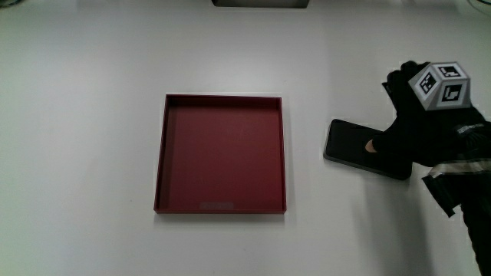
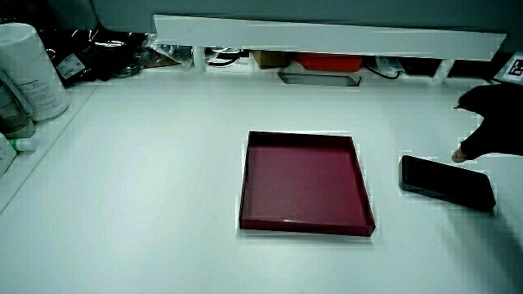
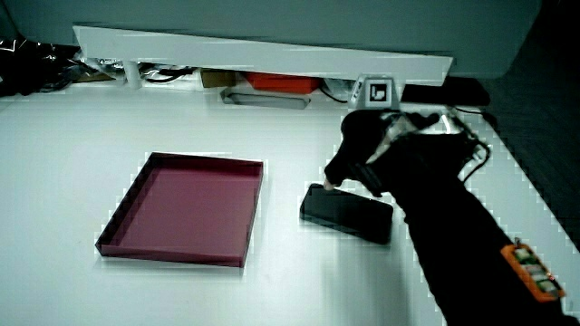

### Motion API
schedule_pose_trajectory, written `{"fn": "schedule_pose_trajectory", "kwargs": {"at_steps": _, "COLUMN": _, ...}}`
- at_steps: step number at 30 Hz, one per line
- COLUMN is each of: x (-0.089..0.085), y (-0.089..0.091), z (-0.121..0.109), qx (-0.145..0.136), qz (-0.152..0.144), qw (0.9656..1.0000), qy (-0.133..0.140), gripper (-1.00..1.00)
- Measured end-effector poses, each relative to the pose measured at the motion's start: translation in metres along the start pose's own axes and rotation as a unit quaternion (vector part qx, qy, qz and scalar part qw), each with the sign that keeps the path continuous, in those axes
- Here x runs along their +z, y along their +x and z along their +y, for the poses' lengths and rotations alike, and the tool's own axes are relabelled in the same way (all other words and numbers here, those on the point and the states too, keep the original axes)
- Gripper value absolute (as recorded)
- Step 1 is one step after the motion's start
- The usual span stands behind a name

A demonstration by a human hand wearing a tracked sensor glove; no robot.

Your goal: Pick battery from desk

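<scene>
Black-gloved hand [image 1: 430, 126] was seen over the battery [image 1: 357, 146] on the bench [image 1: 92, 115].
Fingers [image 3: 337, 172] were curled onto its edge, beside the red tray [image 1: 221, 205].

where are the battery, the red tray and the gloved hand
battery [image 1: 349, 142], main view, bare dark top face beside the tray
red tray [image 1: 222, 157], main view, bare floor inside its rim
hand [image 1: 418, 126], main view, back of the glove, fingers on the battery

The hand [image 1: 418, 130] wears a black glove; a white cube [image 1: 441, 84] with black square patterns sits on its back, a pale band at the wrist.
</scene>
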Motion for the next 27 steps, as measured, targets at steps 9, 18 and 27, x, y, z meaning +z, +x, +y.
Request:
{"fn": "schedule_pose_trajectory", "kwargs": {"at_steps": 9, "x": -0.045, "y": 0.013, "z": 0.03, "qx": -0.001, "qz": 0.062, "qw": 0.9968, "qy": -0.052, "gripper": 0.0}}
{"fn": "schedule_pose_trajectory", "kwargs": {"at_steps": 18, "x": -0.082, "y": 0.014, "z": 0.051, "qx": -0.008, "qz": 0.094, "qw": 0.9917, "qy": -0.087, "gripper": 0.0}}
{"fn": "schedule_pose_trajectory", "kwargs": {"at_steps": 27, "x": -0.112, "y": 0.024, "z": 0.069, "qx": -0.032, "qz": 0.126, "qw": 0.9855, "qy": -0.109, "gripper": 0.0}}
